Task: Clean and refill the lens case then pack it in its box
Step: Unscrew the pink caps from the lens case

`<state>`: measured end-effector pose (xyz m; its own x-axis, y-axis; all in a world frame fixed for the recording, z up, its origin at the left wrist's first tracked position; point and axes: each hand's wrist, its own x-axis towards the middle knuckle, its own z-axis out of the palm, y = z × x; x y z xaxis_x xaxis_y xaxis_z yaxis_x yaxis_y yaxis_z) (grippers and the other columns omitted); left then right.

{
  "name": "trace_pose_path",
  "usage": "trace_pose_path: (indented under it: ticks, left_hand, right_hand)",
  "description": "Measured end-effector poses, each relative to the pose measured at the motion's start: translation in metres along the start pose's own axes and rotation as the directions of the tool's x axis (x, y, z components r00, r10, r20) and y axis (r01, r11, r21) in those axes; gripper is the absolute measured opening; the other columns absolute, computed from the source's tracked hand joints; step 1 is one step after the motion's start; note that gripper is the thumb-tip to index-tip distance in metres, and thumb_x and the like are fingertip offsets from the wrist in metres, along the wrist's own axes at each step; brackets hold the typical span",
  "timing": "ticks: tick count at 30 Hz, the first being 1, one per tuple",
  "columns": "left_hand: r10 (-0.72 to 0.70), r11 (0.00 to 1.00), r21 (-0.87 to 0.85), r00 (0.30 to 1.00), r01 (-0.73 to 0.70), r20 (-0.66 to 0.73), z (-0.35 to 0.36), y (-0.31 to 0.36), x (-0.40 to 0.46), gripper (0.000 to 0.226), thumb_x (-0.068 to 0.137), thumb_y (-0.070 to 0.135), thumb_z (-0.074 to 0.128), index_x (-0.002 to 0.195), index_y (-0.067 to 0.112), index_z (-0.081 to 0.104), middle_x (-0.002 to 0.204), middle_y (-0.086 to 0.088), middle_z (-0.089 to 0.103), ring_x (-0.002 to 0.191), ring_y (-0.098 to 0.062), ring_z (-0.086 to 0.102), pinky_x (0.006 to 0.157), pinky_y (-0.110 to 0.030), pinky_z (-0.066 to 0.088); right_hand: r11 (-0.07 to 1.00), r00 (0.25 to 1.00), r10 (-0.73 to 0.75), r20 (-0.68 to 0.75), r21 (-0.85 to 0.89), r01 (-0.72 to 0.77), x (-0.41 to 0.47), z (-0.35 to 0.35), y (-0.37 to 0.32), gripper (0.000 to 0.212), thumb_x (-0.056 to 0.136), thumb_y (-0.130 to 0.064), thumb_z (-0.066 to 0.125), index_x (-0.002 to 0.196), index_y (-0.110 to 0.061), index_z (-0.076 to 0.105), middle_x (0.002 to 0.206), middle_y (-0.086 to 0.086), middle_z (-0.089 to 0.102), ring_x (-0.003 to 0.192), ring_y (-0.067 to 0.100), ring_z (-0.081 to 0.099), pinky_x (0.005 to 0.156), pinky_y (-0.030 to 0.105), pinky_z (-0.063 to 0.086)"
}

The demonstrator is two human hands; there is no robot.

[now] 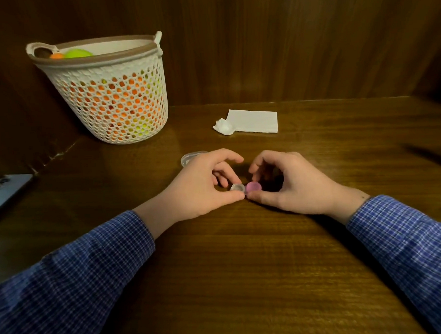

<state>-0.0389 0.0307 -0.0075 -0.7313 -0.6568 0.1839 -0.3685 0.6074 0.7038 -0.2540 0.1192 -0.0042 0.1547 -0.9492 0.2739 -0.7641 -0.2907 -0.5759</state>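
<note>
At frame centre, left hand (200,185) pinches the lens case (245,187) steady while right hand (293,182) grasps its pink cap (253,187), probably to twist it.

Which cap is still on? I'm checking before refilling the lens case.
Only the pink cap is on; the left well shows an open rim.

Lens case (245,187) lain flat on table: left well open, right capped pink. Clear box (188,158) seen at 11 o'clock, partly hidden.
</note>
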Motion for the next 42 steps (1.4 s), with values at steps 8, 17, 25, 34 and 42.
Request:
trace_pose_path:
  ticks: [8, 17, 25, 34, 42]
  left_hand:
    - [-0.009, 1.000, -0.024, 1.000, 0.009, -0.020, 0.0014, -0.0002, 0.0017, 0.053, 0.076, 0.026, 0.091, 0.123, 0.032, 0.067, 0.091, 0.023, 0.078, 0.085, 0.000, 0.074, 0.080, -0.029, 0.063]
    - [0.012, 0.998, -0.060, 1.000, -0.012, 0.005, 0.0008, -0.0042, 0.0048, 0.043, 0.076, 0.023, 0.092, 0.112, 0.030, 0.071, 0.090, 0.020, 0.078, 0.083, -0.003, 0.075, 0.079, -0.026, 0.063]
    - [0.013, 0.998, -0.068, 1.000, -0.012, 0.009, -0.0014, -0.0033, 0.0048, 0.039, 0.075, 0.023, 0.092, 0.108, 0.027, 0.072, 0.091, 0.018, 0.078, 0.084, -0.004, 0.075, 0.079, -0.027, 0.064]
    - [0.012, 0.997, -0.074, 1.000, -0.011, 0.008, -0.0021, -0.0068, 0.0060, 0.039, 0.075, 0.025, 0.093, 0.108, 0.027, 0.073, 0.090, 0.017, 0.079, 0.085, -0.006, 0.076, 0.077, -0.029, 0.064]
    - [0.006, 0.995, -0.097, 1.000, -0.004, 0.017, -0.0020, -0.0054, 0.0066, 0.039, 0.074, 0.023, 0.093, 0.107, 0.027, 0.073, 0.091, 0.014, 0.079, 0.083, -0.007, 0.076, 0.076, -0.027, 0.064]
  right_hand:
    - [0.991, 0.999, 0.042, -0.024, 0.125, -0.039, 0.0003, 0.0030, -0.0023, 0.035, 0.078, -0.027, 0.088, 0.107, -0.027, 0.068, 0.088, -0.012, 0.076, 0.082, 0.004, 0.072, 0.077, 0.023, 0.060]
    - [0.978, 0.999, 0.038, 0.029, 0.203, -0.044, 0.0035, 0.0002, -0.0016, 0.031, 0.078, -0.018, 0.088, 0.102, -0.020, 0.070, 0.089, -0.005, 0.078, 0.080, 0.012, 0.074, 0.078, 0.035, 0.063]
    - [0.981, 0.998, 0.019, 0.061, 0.194, -0.030, 0.0036, -0.0040, 0.0000, 0.029, 0.079, -0.018, 0.088, 0.100, -0.020, 0.069, 0.091, -0.004, 0.076, 0.082, 0.014, 0.072, 0.076, 0.036, 0.062]
    - [0.995, 0.999, 0.050, -0.012, 0.085, -0.048, -0.0013, 0.0011, -0.0039, 0.042, 0.073, -0.041, 0.087, 0.108, -0.028, 0.068, 0.092, -0.010, 0.072, 0.083, 0.006, 0.070, 0.074, 0.025, 0.060]
    - [0.984, 0.997, 0.044, 0.063, 0.170, -0.055, 0.0010, -0.0041, -0.0042, 0.039, 0.081, -0.017, 0.086, 0.115, -0.022, 0.067, 0.095, -0.006, 0.075, 0.088, 0.009, 0.071, 0.084, 0.029, 0.060]
